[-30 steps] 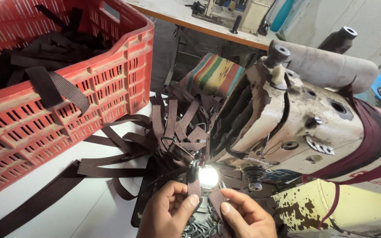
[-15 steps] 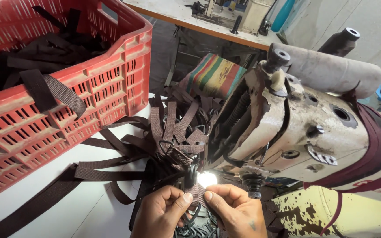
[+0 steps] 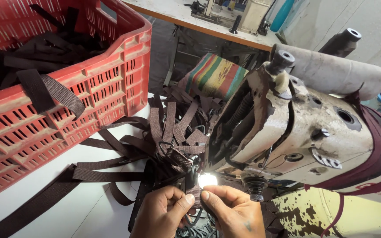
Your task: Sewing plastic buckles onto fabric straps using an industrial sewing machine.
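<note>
— What have you got there?

— A short strap (image 3: 194, 194), pinched between both hands. My left hand (image 3: 164, 213) has thumb and forefinger closed on its left edge, my right hand (image 3: 232, 211) is clamped on the right edge. It sits right under the machine (image 3: 296, 132), just below the lamp (image 3: 207, 179).

— So what worries you?

— My fingertips (image 3: 204, 195) are very near the needle area, I'd judge. The lamp glare hides the needle itself, so I cannot tell exactly how near. If the machine runs while I'm pinching this close, a finger could be caught.

— Anything else?

— The pile of straps (image 3: 173, 132) lies touching the piece I hold. A loose loop or metal ring could drag in underneath and get stitched along, or pull the strap crooked.

— And the crate (image 3: 67, 88)?

— Off to my left, with a strap (image 3: 51, 90) hanging over its rim. It might slip down onto the table (image 3: 89, 211) heap, nothing worse.
</note>
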